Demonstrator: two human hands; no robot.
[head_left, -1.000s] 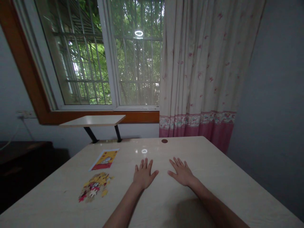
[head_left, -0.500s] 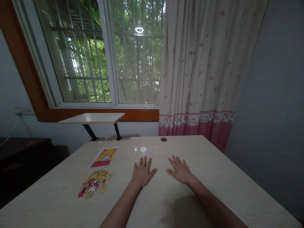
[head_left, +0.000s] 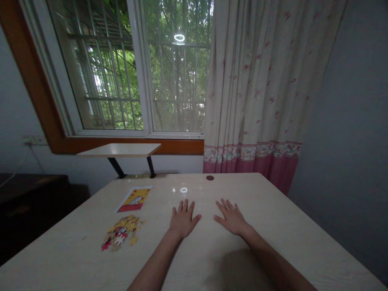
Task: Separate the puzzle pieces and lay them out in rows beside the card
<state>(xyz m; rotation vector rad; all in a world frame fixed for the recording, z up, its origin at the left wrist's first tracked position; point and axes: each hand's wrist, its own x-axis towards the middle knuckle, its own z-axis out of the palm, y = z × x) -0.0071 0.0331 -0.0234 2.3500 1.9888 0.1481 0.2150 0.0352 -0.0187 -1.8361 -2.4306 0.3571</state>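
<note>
My left hand [head_left: 182,221] lies flat on the pale table [head_left: 188,262], fingers spread and holding nothing. To its right, apart from it, my right hand [head_left: 230,218] rests palm down in the same way, with its fingers spread too. A heap of jigsaw puzzle pieces [head_left: 121,233], yellow, red, white and brown, lies to the left of my left hand. Just behind the heap is a picture sheet [head_left: 135,199] with a white cartoon figure on yellow and red. Neither hand touches the pieces or the sheet.
A small raised shelf [head_left: 121,150] on black legs stands at the table's back left. A dark round disc [head_left: 209,178] sits at the back edge. Behind are a barred window [head_left: 178,89] and a curtain [head_left: 251,97]; a dark piece of furniture [head_left: 33,202] stands at left.
The view has shifted very slightly, so the scene sits a little further right. Both hands, the puzzle pieces and the sheet keep their places on the table.
</note>
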